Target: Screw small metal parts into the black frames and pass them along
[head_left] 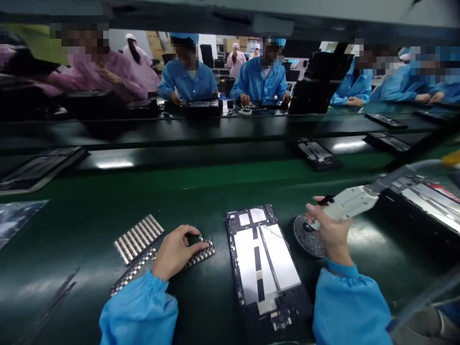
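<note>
My left hand [176, 251] pinches a small dark-and-pale part [201, 237] between thumb and forefinger, just over a strip of small parts [203, 254]. Left of it lies another such strip [132, 273], partly covered by the hand, and a plate with pale parallel bars [139, 238]. In my right hand [332, 235] is a pale electric screwdriver [350, 206], its nose pointing down left over a round dish with a speckled surface [304, 239]. Between the hands rests an opened tablet [268, 268] with silvery panels and dark edges, touched by neither hand.
Another opened device [431, 206] stands at the right, beside the screwdriver's cable. More devices lie on the line beyond, one [318, 153] ahead and one [39, 167] at left. A silvery sheet [19, 218] lies at the left edge. Co-workers in blue and pink sit opposite.
</note>
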The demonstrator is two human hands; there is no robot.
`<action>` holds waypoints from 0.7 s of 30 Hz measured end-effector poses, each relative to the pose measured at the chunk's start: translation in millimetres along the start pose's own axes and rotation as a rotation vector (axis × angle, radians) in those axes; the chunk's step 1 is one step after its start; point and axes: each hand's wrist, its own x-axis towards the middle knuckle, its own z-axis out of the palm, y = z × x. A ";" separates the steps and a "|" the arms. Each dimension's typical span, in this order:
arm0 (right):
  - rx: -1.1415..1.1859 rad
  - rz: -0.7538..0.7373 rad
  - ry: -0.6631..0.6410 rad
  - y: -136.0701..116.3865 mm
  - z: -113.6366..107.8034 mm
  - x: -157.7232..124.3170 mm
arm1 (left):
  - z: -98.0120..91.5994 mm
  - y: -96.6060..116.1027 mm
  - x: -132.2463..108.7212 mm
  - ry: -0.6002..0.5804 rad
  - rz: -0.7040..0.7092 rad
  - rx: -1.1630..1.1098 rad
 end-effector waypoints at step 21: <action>-0.098 0.050 -0.048 3.1 10.5 -2.7 | 25.0 7.0 -11.9 0.320 0.427 0.039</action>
